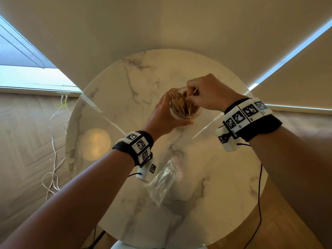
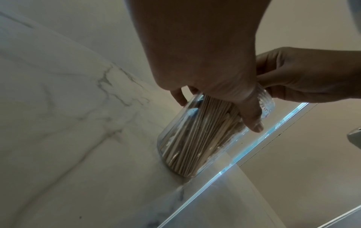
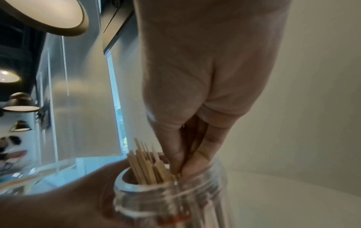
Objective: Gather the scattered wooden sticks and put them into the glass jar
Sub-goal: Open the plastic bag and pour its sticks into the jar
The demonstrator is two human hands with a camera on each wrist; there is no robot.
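The left hand grips the glass jar, which stands on the round marble table and is full of wooden sticks. The right hand pinches sticks at the jar's mouth. A clear plastic bag lies nearer.

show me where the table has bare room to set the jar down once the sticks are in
Bare marble lies left of the left hand, out to the table rim, and along the far edge behind the glass jar. The right side under the right hand is bare too. It is crowded near the front middle, where the plastic bag lies.
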